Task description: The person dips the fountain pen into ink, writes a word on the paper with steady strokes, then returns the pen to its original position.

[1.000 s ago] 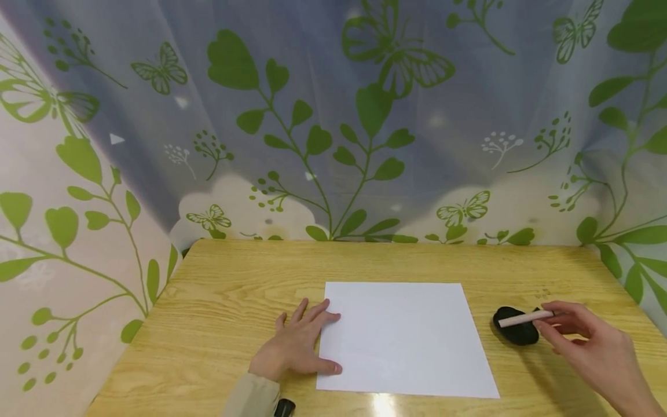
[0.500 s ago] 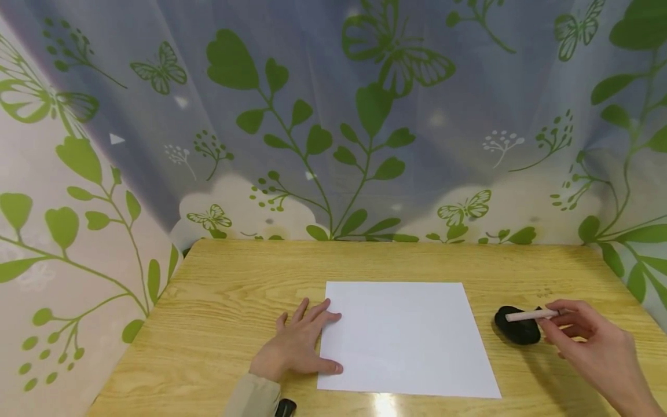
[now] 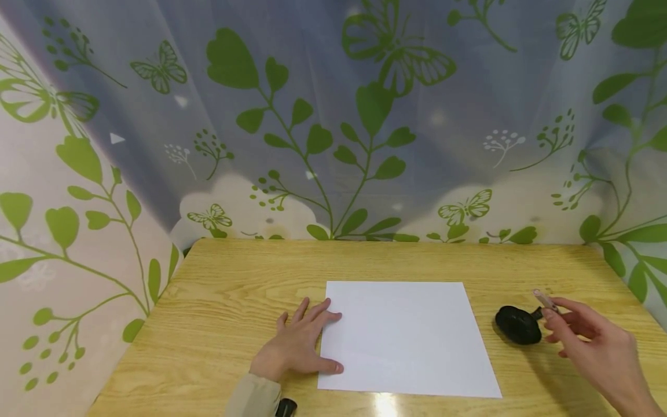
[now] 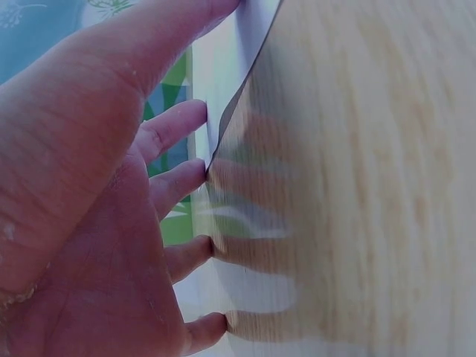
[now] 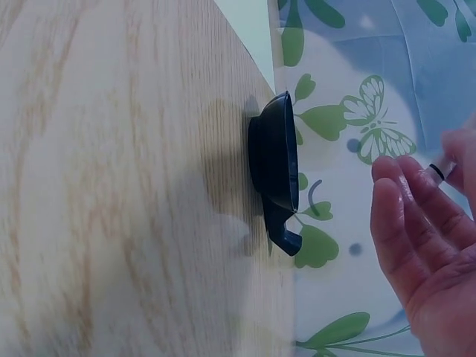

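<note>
Stick: pinched by thumb and fingertips of the right hand, raised over the right side of the table, near the black dish, not touching it.
Left hand grasps nothing: fingers spread, thumb and index tip on the left edge of the white paper. Left wrist view shows that edge bowing off the table. I'd press both tips down evenly, no dragging, so it lies flat. For the stick, firm but light pinch; any swing should clear the dish's short handle. Can't tell which end works.
</note>
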Demonstrator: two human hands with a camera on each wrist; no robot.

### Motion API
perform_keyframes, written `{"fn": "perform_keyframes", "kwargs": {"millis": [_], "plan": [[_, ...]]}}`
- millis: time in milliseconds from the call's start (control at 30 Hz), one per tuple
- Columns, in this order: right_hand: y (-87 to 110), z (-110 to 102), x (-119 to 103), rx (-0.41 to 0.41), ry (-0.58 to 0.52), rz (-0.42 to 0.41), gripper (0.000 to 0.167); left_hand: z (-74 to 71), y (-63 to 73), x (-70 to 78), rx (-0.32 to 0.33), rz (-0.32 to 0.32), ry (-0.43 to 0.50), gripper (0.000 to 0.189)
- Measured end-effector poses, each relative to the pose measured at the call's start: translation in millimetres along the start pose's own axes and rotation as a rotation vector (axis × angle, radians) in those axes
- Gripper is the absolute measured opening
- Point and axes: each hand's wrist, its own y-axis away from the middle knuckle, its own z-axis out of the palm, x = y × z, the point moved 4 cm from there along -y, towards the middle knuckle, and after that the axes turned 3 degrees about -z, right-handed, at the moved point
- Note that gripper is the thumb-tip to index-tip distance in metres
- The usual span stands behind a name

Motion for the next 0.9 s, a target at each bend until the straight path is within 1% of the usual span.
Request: {"fn": "perform_keyframes", "kwargs": {"millis": [100,267,333,433,467,567,667,767,900], "plan": [[-0.5,-0.3,2.4,0.008,-0.028,0.027,0.029,-1.3,-0.1,0.6,-0.001,-0.001,0.000,0.091],[0.5,-0.1,8.9,-0.026,-0.120,0.101,0.019,-1.7,0.1,1.2,0.001,0.001,-0.001,0.091],[1.0,0.4,11.2,-0.042,-0.185,0.113,0.020,-1.3,0.2,1.2,0.003,0.001,-0.001,0.091],[1.0,1.2,13.8,-0.052,-0.374,0.116,0.020,-0.7,0.1,1.3,0.005,0.001,-0.002,0.091],[1.1,1.5,14.5,-0.051,-0.398,0.122,0.020,-0.5,-0.1,1.3,0.006,0.003,0.000,0.092],[2.2,2.9,17.9,-0.045,-0.467,0.180,0.020,-0.2,-0.6,1.2,0.012,0.010,0.000,0.092],[3.3,5.1,19.6,-0.036,-0.362,0.237,0.017,-0.4,-1.4,1.1,0.016,0.017,0.001,0.093],[4.4,7.0,21.2,-0.045,-0.340,0.279,0.015,-0.4,-2.5,1.0,0.014,0.018,0.003,0.095],[6.0,8.9,22.6,-0.066,-0.325,0.300,0.015,-0.3,-3.9,1.1,0.004,0.017,0.000,0.098]]}}
